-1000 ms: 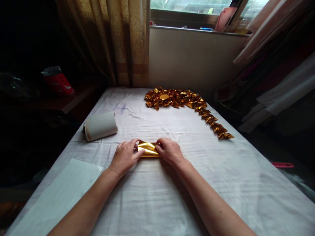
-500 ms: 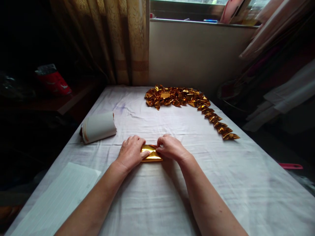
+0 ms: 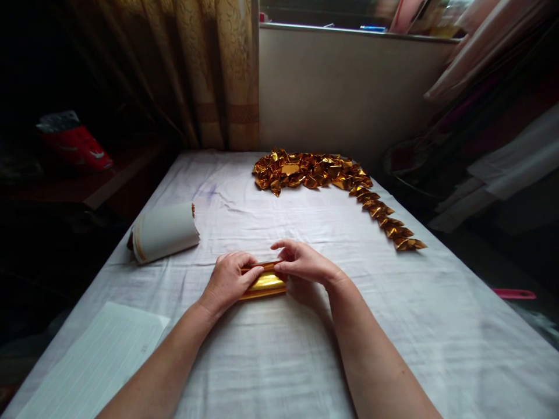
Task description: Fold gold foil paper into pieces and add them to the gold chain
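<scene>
A sheet of gold foil paper [image 3: 266, 283], folded into a small flat roll, lies on the white cloth between my two hands. My left hand [image 3: 227, 278] grips its left end, thumb on top and fingers behind the far edge. At the right end, my right hand [image 3: 308, 265] has its thumb on the far edge of the foil, with the index finger raised and pointing left. The other right fingers are partly hidden behind the foil. Farther back on the cloth lies a chain of folded gold foil pieces [image 3: 314, 170], its tail running toward me on the right.
A white paper roll [image 3: 166, 231] with brown ends lies at left. A lined sheet of paper [image 3: 98, 361] is near my left forearm. The cloth-covered table [image 3: 244, 355] meets a wall and a curtain [image 3: 218, 70]. A red packet [image 3: 76, 142] stands on a dark side surface.
My right index finger has lifted off the foil. The foil's far edge now stands a little raised and its front looks more rounded. The camera view has shifted slightly.
</scene>
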`<control>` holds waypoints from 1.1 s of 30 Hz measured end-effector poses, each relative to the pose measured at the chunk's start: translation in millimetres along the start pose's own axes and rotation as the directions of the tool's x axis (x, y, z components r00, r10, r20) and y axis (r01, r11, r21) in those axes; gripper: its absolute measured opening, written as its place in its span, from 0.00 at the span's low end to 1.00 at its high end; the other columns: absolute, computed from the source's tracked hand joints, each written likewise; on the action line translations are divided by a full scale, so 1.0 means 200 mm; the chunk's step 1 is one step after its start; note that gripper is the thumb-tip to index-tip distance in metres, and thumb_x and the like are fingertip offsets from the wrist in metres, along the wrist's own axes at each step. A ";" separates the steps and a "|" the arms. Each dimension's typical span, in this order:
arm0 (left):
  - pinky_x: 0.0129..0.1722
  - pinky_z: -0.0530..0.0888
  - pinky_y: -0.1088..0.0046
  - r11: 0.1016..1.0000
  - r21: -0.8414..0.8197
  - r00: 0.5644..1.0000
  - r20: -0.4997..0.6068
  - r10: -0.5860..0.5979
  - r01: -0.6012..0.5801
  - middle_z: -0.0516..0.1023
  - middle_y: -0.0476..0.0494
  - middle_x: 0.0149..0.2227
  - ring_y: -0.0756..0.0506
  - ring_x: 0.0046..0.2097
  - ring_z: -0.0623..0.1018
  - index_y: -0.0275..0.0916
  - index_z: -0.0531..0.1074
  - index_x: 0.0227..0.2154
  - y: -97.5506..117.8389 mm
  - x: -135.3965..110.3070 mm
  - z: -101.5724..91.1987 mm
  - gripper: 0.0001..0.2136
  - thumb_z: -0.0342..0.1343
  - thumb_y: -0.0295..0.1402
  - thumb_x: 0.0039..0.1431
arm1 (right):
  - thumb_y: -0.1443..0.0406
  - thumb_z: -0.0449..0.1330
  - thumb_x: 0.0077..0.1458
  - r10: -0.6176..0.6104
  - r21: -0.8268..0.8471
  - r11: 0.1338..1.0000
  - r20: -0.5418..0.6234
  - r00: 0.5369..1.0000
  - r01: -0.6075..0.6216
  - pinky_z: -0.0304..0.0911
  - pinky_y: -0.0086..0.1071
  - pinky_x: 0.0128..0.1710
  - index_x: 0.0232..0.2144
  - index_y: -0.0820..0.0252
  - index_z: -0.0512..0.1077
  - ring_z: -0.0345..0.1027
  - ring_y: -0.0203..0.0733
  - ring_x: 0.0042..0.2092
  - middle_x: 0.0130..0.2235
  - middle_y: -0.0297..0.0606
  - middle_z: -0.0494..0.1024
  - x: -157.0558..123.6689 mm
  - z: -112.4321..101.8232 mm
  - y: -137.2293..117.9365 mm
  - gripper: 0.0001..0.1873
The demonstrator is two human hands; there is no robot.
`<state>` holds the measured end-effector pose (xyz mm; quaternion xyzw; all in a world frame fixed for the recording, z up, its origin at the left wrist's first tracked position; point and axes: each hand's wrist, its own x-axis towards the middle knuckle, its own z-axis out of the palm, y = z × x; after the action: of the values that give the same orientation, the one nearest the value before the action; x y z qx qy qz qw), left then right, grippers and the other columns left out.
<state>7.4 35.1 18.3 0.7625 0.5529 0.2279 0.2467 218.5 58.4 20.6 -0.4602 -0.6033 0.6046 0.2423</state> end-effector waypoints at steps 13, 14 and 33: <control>0.40 0.69 0.69 0.999 -0.046 1.000 0.001 0.011 -0.011 0.80 0.48 0.29 0.46 0.34 0.76 0.41 0.75 0.25 0.00 0.00 0.00 0.09 0.55 0.38 0.56 | 0.52 0.71 0.39 0.031 0.103 0.994 -0.030 0.999 -0.028 0.56 0.25 0.26 0.31 0.63 0.75 0.62 0.30 0.26 0.26 0.31 0.74 0.00 -0.03 0.01 0.22; 0.40 0.69 0.69 0.999 -0.050 1.000 0.000 0.017 -0.017 0.80 0.49 0.29 0.47 0.34 0.76 0.41 0.75 0.25 0.00 0.00 0.00 0.09 0.55 0.38 0.56 | 0.53 0.71 0.39 0.030 0.091 0.995 -0.028 0.999 -0.028 0.57 0.25 0.26 0.32 0.63 0.76 0.62 0.30 0.27 0.27 0.31 0.74 0.00 -0.03 0.01 0.23; 0.34 0.71 0.72 0.963 -0.154 0.974 0.069 -0.214 0.223 0.80 0.49 0.29 0.46 0.33 0.77 0.41 0.75 0.30 -0.06 0.01 -0.10 0.12 0.54 0.43 0.52 | 0.57 0.65 0.44 0.064 -0.022 0.998 -0.080 0.995 -0.066 0.55 0.25 0.25 0.25 0.61 0.72 0.60 0.31 0.24 0.22 0.29 0.70 -0.02 -0.04 -0.01 0.13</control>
<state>-14.0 43.3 26.2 0.6801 0.6069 0.2236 0.3453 226.8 59.0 25.0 -0.5064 -0.5853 0.5858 0.2405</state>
